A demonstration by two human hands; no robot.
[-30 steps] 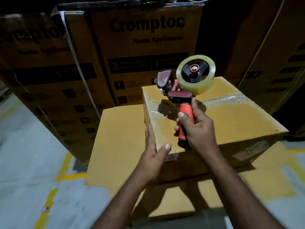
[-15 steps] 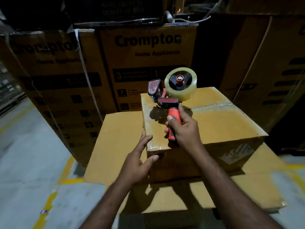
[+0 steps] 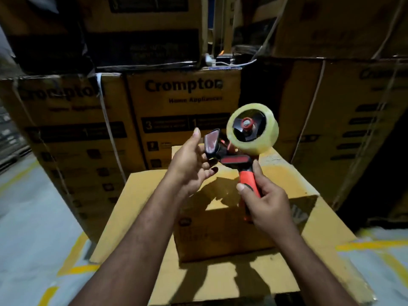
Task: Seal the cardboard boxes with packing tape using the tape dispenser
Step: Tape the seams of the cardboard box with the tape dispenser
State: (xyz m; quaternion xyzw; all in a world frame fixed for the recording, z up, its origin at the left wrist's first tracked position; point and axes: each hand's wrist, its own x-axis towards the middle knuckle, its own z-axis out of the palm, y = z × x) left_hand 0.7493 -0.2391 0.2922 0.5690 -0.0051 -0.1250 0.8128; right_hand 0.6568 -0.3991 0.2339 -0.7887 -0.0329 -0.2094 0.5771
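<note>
Tape dispenser (image 3: 236,161) mid-frame, held up in the air above small cardboard box (image 3: 220,235), not touching it. Right hand (image 3: 267,204) wrapped round the orange handle, thumb on the near side. Clear tape roll (image 3: 266,141) sits on the dispenser's black hub with red centre, upper right of the tool. Left hand (image 3: 189,160) holds nothing, fingers loose and spread, just beside the dispenser's dark front flap; contact there cannot be told.

Small cardboard box is closed, contents not visible, shiny strip along the top, a label on the right side face too blurred to read. It stands on a larger flat box (image 3: 136,206), also closed, lower centre of frame.

Behind, centre: printed carton (image 3: 183,107) reads "Crompton" and "Home Appliances", with a dark band below showing "3" and "1"; smaller print unreadable. Left carton (image 3: 66,120) carries the same logo, blurred, with a white strap (image 3: 106,120) running down it. More stacked cartons (image 3: 353,129) at right and along the top, dark, text unreadable. White cables (image 3: 223,61) lie on top of the centre carton.

Grey floor (image 3: 33,228) at lower left and lower right, with yellow painted lines (image 3: 72,250). Forearms and their shadows cover part of both boxes.
</note>
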